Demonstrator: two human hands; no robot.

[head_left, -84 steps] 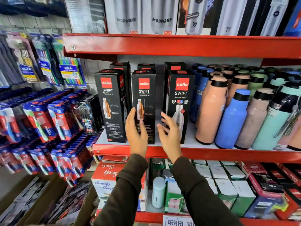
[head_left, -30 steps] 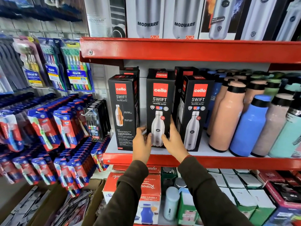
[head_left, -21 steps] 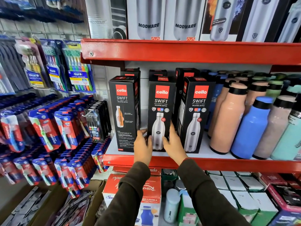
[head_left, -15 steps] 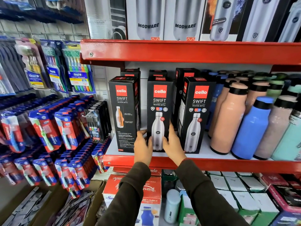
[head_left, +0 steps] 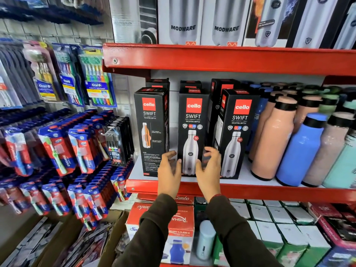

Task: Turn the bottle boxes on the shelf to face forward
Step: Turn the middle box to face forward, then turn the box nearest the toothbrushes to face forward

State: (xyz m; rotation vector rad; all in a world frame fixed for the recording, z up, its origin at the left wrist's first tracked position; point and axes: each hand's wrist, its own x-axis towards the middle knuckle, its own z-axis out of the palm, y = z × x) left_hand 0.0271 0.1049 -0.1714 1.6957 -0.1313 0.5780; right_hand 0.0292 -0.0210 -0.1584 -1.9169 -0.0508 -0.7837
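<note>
Three black Cello Swift bottle boxes stand in the front row on the red-edged shelf (head_left: pixel 250 191). The left box (head_left: pixel 150 130) shows a side panel with a small orange bottle picture and text. The middle box (head_left: pixel 192 124) and the right box (head_left: pixel 237 132) show the large steel bottle picture to the front. More black boxes stand behind them. My left hand (head_left: pixel 168 172) and my right hand (head_left: pixel 209 170) hover just in front of the middle box's lower part, fingers spread and blurred, holding nothing.
Loose bottles, peach (head_left: pixel 273 139), blue (head_left: pixel 300 151) and pale ones, crowd the shelf to the right. Toothbrush packs (head_left: pixel 67 143) hang at the left. Modware boxes (head_left: pixel 183 20) fill the shelf above. Small cartons (head_left: pixel 269 218) sit on the shelf below.
The middle box was turned so its steel bottle picture faces front. Both hands, which gripped its lower sides, have let go and pulled back a little.
</note>
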